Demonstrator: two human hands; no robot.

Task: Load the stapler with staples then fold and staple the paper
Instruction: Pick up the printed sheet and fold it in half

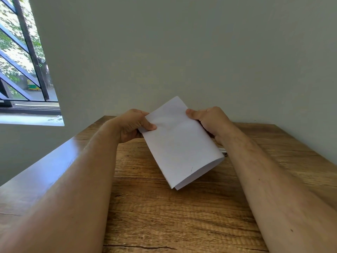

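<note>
Head view: both hands hold the paper (179,141) up above the table (164,216), in front of the wall (182,52). The left hand (132,125) pinches its left edge, thumb on top; the right hand (209,121) grips its right edge the same way. By the doubled edge nearest the viewer, the paper is already folded. Just right of the paper, under the right wrist, a small metallic sliver (223,150) shows; it may be the stapler, but too little is visible to tell. Loading cannot be judged from this; stapling looks still to do.
</note>
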